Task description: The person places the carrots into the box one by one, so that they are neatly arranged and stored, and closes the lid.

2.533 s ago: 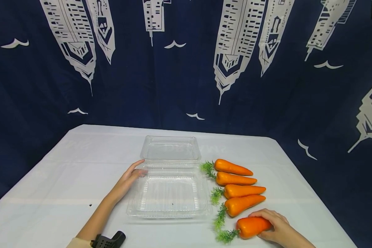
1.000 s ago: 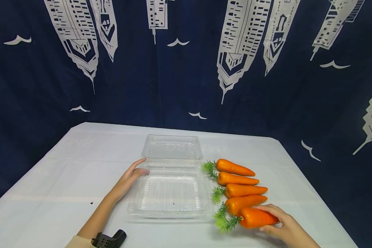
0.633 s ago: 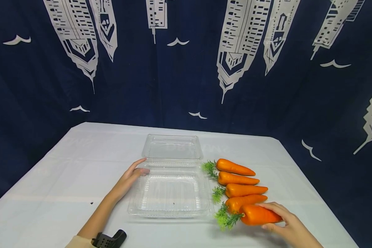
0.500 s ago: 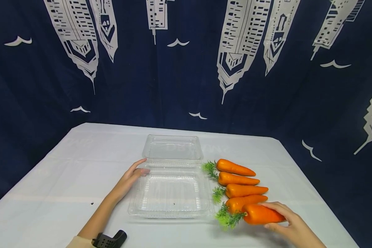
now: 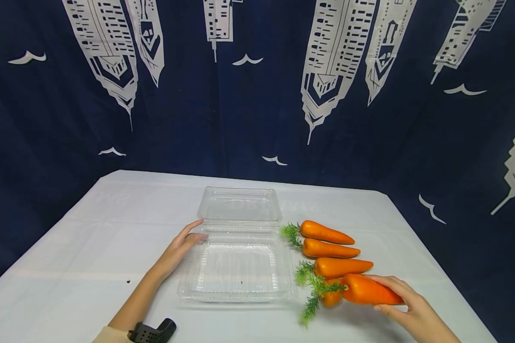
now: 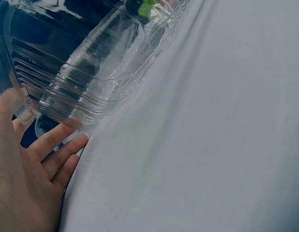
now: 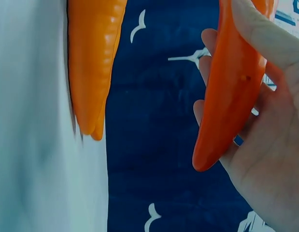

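In the head view my right hand grips an orange toy carrot with green leafy tops, thumb on the near side. The carrot is held above another carrot, hiding most of it. In the right wrist view, the held carrot's tapered tip hangs free of the table. My left hand is at the left side of a clear plastic clamshell container, whose lid lies folded back. Its thumb lies over the rim and its fingers rest against the outer wall.
Several carrots lie in a column right of the container, including a far one, a second and a third. White cloth covers the table. A dark blue patterned curtain hangs behind. A small dark speck lies at left.
My right hand has lifted the nearest carrot off the table and carried it away from me and slightly right, over the neighbouring carrot. The left hand has stayed at the container.
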A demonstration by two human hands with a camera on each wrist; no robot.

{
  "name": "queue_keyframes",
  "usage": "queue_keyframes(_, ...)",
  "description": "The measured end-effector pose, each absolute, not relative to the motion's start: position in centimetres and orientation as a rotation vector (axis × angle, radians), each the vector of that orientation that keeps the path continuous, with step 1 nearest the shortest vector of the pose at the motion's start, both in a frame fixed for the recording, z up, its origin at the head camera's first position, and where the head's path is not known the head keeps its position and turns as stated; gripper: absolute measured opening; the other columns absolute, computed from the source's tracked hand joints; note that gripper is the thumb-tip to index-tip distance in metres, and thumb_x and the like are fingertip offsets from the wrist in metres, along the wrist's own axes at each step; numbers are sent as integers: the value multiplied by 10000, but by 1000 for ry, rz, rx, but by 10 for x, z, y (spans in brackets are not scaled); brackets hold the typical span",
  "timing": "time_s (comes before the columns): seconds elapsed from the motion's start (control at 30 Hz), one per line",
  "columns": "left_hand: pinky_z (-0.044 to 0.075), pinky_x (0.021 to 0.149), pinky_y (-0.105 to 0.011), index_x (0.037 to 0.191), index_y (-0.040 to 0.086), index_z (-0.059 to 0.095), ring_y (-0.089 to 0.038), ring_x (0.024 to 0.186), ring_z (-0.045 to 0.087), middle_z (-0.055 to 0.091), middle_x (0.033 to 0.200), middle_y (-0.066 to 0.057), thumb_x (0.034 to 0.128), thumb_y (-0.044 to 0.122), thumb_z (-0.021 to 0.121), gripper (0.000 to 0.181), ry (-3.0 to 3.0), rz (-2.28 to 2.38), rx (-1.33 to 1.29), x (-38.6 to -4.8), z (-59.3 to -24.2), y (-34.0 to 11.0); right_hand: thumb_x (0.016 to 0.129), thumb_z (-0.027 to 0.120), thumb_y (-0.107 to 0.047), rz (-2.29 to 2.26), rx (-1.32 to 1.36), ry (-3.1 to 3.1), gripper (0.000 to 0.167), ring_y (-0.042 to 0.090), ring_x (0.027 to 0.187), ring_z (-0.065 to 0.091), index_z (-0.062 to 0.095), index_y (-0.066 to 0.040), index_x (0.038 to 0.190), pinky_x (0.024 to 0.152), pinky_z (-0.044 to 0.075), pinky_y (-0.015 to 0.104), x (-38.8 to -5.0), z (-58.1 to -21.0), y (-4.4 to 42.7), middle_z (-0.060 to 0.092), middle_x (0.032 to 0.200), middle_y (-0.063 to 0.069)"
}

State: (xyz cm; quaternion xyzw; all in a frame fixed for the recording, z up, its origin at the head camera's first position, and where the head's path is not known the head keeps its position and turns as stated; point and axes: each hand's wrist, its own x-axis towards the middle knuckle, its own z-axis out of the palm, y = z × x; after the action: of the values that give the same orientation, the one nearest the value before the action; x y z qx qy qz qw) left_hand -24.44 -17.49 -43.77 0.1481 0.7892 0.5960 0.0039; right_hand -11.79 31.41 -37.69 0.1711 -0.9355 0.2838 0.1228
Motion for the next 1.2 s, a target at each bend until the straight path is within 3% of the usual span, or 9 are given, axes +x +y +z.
queue_keyframes(0.13,288,1020,-562,1391,259,315,-324,1151,503,589,1209,-146,960,332,414,448,2466,1872,458,-245,-438,-175,747,720,-141,776,490,-2732,475,-118,928,447,559,-189,1191,713,423,76,-119,-373,306,488,1109,-239)
queue_keyframes(0.27,293,1023,-547,1391,261,314,-321,1157,503,588,1208,-146,956,332,424,454,2453,1890,457,-244,-438,-175,757,718,-204,714,422,-2761,460,-129,935,429,563,-186,1190,726,441,92,-121,-367,297,554,1130,-61)
queue_keyframes(0.37,294,1023,-545,1394,255,310,-318,1158,503,589,1207,-145,955,332,425,460,2451,1897,462,-243,-437,-174,774,701,-259,696,372,-2798,466,-126,968,400,549,-210,1212,751,488,193,-123,-363,291,559,1169,46)
queue_keyframes(0.5,292,1025,-543,1395,254,308,-317,1155,507,589,1207,-145,954,329,429,464,2449,1898,468,-243,-437,-174,787,690,-271,700,379,-2775,469,-120,970,386,534,-249,1228,741,495,246,-126,-358,283,558,1177,7)
queue_keyframes(0.63,294,1024,-535,1391,268,313,-313,1149,512,590,1207,-142,952,327,432,458,2445,1900,466,-243,-436,-174,781,703,-224,723,417,-2682,460,-105,919,412,548,-246,1214,713,442,115,-127,-354,272,570,1088,-73)
queue_keyframes(0.8,296,1022,-532,1392,267,313,-310,1156,507,589,1210,-140,951,329,434,461,2440,1901,445,-243,-436,-174,773,713,-211,738,429,-2626,455,-141,966,368,564,-233,1202,785,336,-8,-130,-354,260,576,1093,-63)
queue_keyframes(1.03,302,1017,-538,1397,254,308,-313,1149,511,588,1210,-142,956,333,423,463,2438,1890,446,-243,-436,-174,782,706,-210,738,416,-2604,452,-109,985,354,559,-238,1209,763,434,144,-135,-351,244,579,1148,-11)
queue_keyframes(1.2,315,1010,-533,1397,257,306,-312,1148,511,587,1212,-142,955,338,423,465,2441,1883,439,-243,-436,-174,783,702,-154,725,497,-2555,485,-81,975,361,541,-216,1237,716,448,141,-140,-351,235,570,1158,-2)
